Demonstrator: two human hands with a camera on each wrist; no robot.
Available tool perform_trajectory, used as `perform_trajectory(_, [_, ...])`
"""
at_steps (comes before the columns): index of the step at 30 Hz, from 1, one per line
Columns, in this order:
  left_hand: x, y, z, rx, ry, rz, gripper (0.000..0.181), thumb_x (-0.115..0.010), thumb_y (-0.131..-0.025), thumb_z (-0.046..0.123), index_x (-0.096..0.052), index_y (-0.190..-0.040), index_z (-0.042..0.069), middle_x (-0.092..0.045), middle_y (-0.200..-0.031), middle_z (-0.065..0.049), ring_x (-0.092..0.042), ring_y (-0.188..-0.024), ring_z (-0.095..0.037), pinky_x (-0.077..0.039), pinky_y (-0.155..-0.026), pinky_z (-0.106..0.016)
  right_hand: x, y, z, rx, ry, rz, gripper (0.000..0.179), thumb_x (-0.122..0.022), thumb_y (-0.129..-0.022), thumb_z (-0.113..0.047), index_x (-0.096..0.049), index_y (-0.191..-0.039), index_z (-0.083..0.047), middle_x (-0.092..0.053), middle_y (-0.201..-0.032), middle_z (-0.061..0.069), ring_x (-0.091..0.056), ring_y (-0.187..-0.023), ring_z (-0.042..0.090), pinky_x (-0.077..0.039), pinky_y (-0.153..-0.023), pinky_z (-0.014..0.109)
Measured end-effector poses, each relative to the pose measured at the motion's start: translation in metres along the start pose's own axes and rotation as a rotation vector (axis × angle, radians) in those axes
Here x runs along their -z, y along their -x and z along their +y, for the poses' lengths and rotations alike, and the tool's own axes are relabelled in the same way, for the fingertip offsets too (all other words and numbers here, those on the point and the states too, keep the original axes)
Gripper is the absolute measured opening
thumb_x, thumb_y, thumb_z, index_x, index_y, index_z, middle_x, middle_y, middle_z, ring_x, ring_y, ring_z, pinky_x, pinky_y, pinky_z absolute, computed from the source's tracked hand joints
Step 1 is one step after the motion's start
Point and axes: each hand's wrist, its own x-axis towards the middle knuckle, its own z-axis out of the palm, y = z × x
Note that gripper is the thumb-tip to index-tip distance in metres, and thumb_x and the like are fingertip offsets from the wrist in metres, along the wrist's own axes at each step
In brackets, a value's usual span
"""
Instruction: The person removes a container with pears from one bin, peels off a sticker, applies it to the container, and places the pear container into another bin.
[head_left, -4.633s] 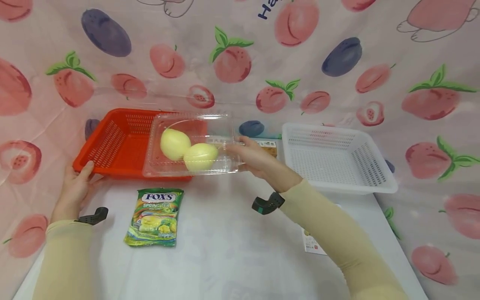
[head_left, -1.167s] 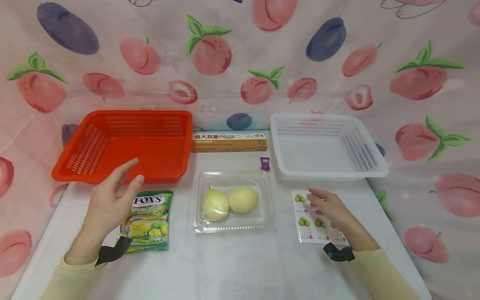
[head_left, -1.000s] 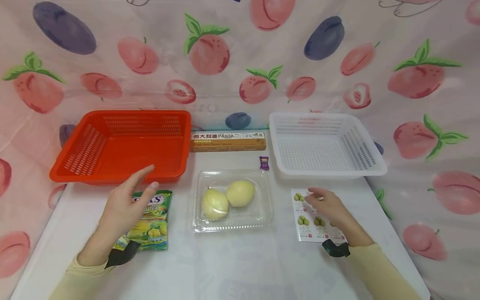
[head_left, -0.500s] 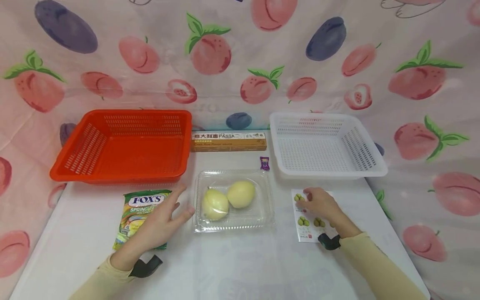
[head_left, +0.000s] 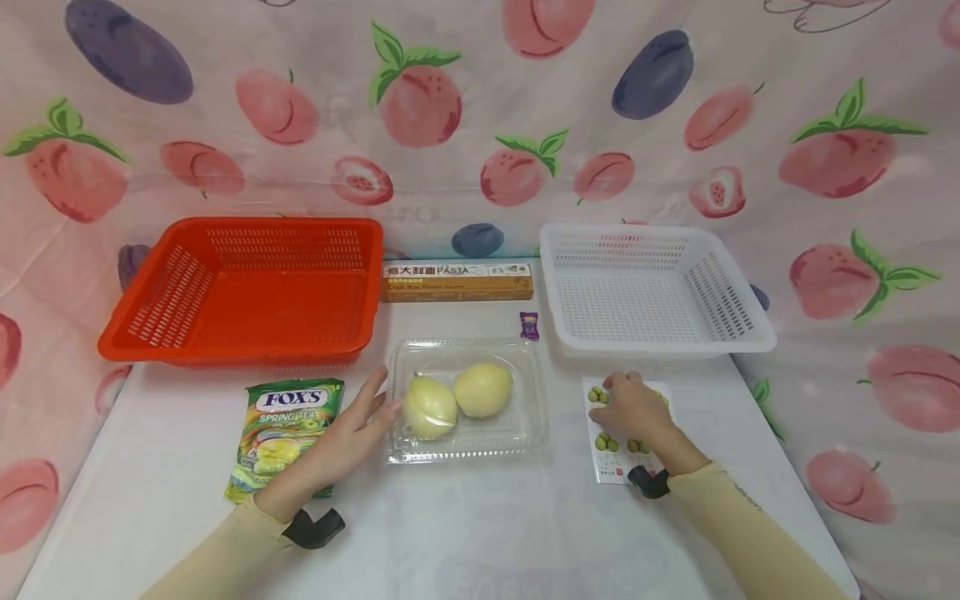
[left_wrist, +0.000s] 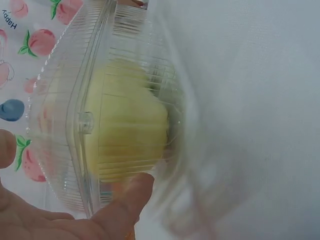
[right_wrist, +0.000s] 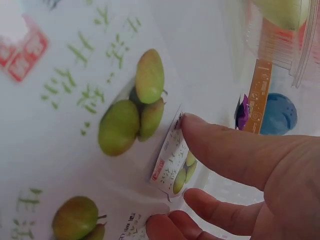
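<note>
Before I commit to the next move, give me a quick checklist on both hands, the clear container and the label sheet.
1. Fruit in the clear container: ok, two yellow fruits.
2. Lid down over them: ok.
3. Left hand bracing the container: cannot tell; it is at the left side, contact unclear.
4. Right hand at the label sheet: ok, beside a lifted label.
5. Firm pinch on that label: cannot tell.
6. Label on the lid: not ok, none visible.

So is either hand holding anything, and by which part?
Left hand: nothing, open beside the clear box. Right hand: thumb and fingers at a raised part of the fruit-print sheet; a closed pinch can't be told.
</note>
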Motion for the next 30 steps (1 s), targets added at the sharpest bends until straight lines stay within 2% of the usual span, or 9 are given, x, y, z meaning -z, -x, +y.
perform_trajectory(3, [-0.001, -0.002, -0.002, 0.009, 0.058, -0.013, 0.076, -0.046, -0.104, 0.039, -0.004, -0.156, 0.006, -0.013, -0.159, -0.021, -0.028, -0.14, -0.039, -0.03, -0.106, -0.057, 0.0, 0.001, 0.0, 0.004, -0.008, 0.0, 0.054, -0.075, -0.083, -0.029, -0.055, -0.12, 0.004, -0.049, -0.114, 0.024, -0.053, -0.079, 0.03, -0.048, -0.065, 0.043])
perform_trajectory(7, [-0.001, -0.003, -0.003, 0.024, 0.092, -0.022, 0.077, -0.047, -0.103, 0.037, -0.001, -0.156, 0.007, -0.011, -0.159, -0.021, -0.028, -0.14, -0.038, -0.032, -0.105, -0.056, 0.001, 0.002, -0.001, 0.004, -0.023, 0.002, 0.053, -0.075, -0.083, -0.028, -0.054, -0.119, 0.004, -0.049, -0.113, 0.024, -0.053, -0.079, 0.03, -0.047, -0.065, 0.042])
perform_trajectory(10, [-0.002, -0.004, -0.004, 0.031, 0.098, -0.022, 0.077, -0.048, -0.103, 0.037, -0.001, -0.156, 0.007, -0.009, -0.16, -0.02, -0.028, -0.14, -0.037, -0.032, -0.105, -0.055, 0.0, 0.001, 0.001, -0.001, -0.043, 0.004, 0.053, -0.076, -0.082, -0.028, -0.053, -0.118, 0.003, -0.049, -0.108, 0.021, -0.052, -0.077, 0.029, -0.045, -0.063, 0.039])
perform_trajectory(16, [-0.003, -0.004, -0.004, 0.042, 0.122, -0.027, 0.076, -0.047, -0.103, 0.038, -0.003, -0.156, 0.007, -0.006, -0.161, -0.017, -0.026, -0.141, -0.037, -0.03, -0.106, -0.054, -0.001, -0.005, 0.01, 0.007, -0.163, -0.002, 0.048, -0.075, -0.086, -0.023, -0.05, -0.118, 0.003, -0.053, -0.093, 0.012, -0.051, -0.076, 0.025, -0.043, -0.062, 0.035])
perform_trajectory(22, [-0.003, -0.005, -0.006, 0.053, 0.119, -0.027, 0.076, -0.047, -0.103, 0.04, -0.003, -0.157, 0.008, -0.006, -0.161, -0.016, -0.026, -0.141, -0.036, -0.032, -0.106, -0.053, -0.002, -0.007, 0.021, 0.009, -0.258, 0.006, 0.038, -0.065, -0.093, -0.017, -0.048, -0.122, 0.0, -0.055, -0.094, 0.011, -0.052, -0.078, 0.024, -0.043, -0.064, 0.034])
perform_trajectory(26, [-0.003, -0.006, -0.007, 0.067, 0.114, -0.02, 0.076, -0.048, -0.103, 0.04, -0.003, -0.157, 0.01, -0.007, -0.162, -0.013, -0.027, -0.141, -0.035, -0.033, -0.105, -0.053, -0.002, -0.008, 0.026, 0.033, -0.289, 0.032, 0.032, -0.061, -0.094, -0.014, -0.052, -0.121, 0.001, -0.056, -0.095, 0.011, -0.052, -0.082, 0.026, -0.044, -0.068, 0.035])
perform_trajectory(30, [-0.002, -0.005, -0.007, 0.073, 0.111, -0.022, 0.076, -0.048, -0.103, 0.039, -0.003, -0.157, 0.011, -0.007, -0.162, -0.012, -0.028, -0.141, -0.035, -0.033, -0.105, -0.053, -0.002, -0.01, 0.03, 0.034, -0.308, 0.025, 0.028, -0.06, -0.095, -0.014, -0.058, -0.118, 0.002, -0.06, -0.098, 0.011, -0.054, -0.085, 0.026, -0.046, -0.073, 0.037])
